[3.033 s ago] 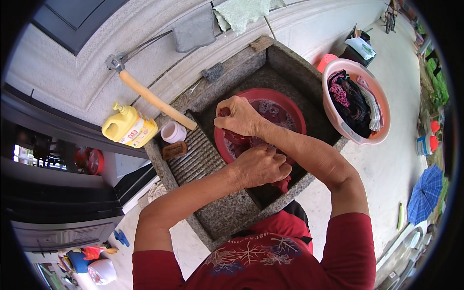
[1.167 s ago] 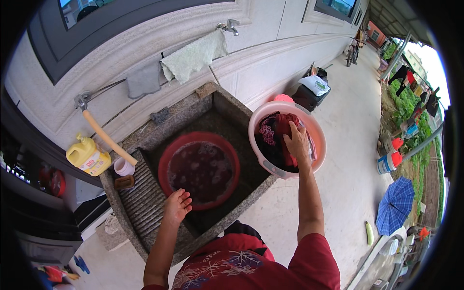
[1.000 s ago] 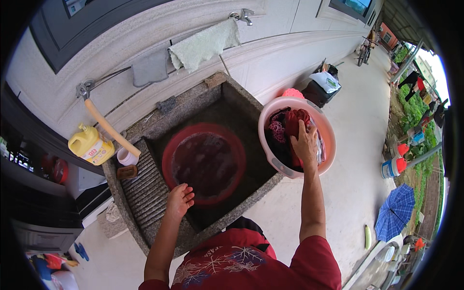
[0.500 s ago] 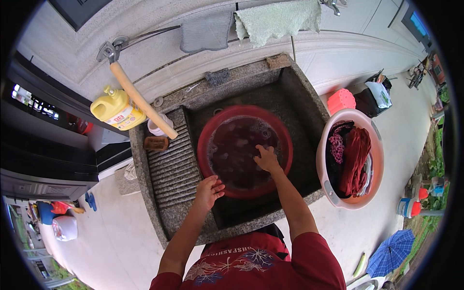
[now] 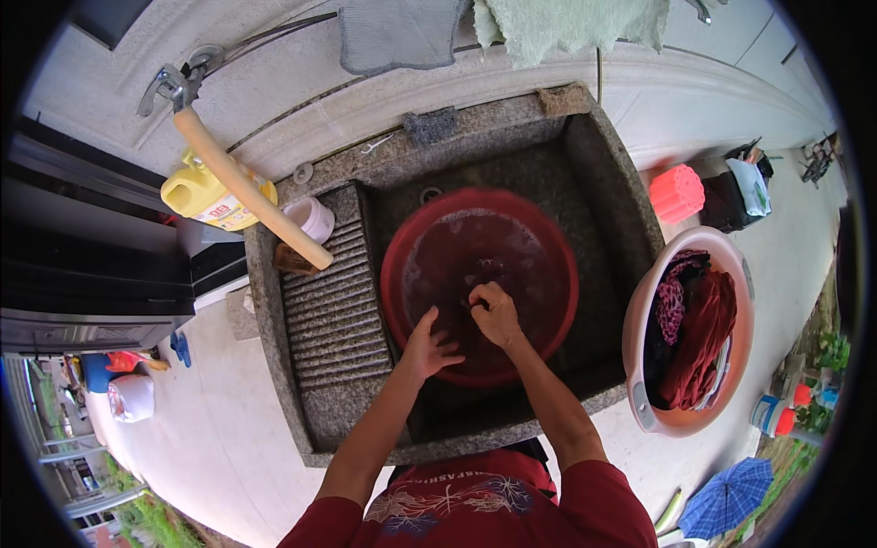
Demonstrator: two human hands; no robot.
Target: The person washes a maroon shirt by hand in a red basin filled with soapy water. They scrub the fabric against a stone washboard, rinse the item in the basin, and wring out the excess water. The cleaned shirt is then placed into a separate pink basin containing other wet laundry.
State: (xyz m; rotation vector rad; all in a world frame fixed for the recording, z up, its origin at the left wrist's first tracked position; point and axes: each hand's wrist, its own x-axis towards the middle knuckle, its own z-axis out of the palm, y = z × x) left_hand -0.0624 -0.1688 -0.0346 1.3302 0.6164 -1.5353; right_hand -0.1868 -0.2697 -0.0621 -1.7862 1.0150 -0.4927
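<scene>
A red basin (image 5: 568,283) of dark, sudsy water (image 5: 457,239) sits inside a grey stone sink (image 5: 598,219). Over the near left part of the basin is my left hand (image 5: 427,351), its fingers spread and nothing in them. My right hand (image 5: 496,315) hovers at the middle of the basin with fingers curled together, pointing down at the water. Whatever it may be gripping is hidden by the fingers and the murky water. A few pale bubbles float just beyond it. Any cloth under the surface cannot be made out.
A ribbed stone washboard (image 5: 333,301) fills the sink's left side, with a scrubbing brush (image 5: 290,261) and white cup (image 5: 312,219). A wooden spout-like handle (image 5: 247,187) slants above it, near a yellow jug (image 5: 206,196). Right of the sink stands a pink tub (image 5: 637,388) of clothes (image 5: 703,338).
My left hand has moved in over the basin from its near left rim. My right hand has shifted slightly, its fingers going from stretched to curled. The view has tilted.
</scene>
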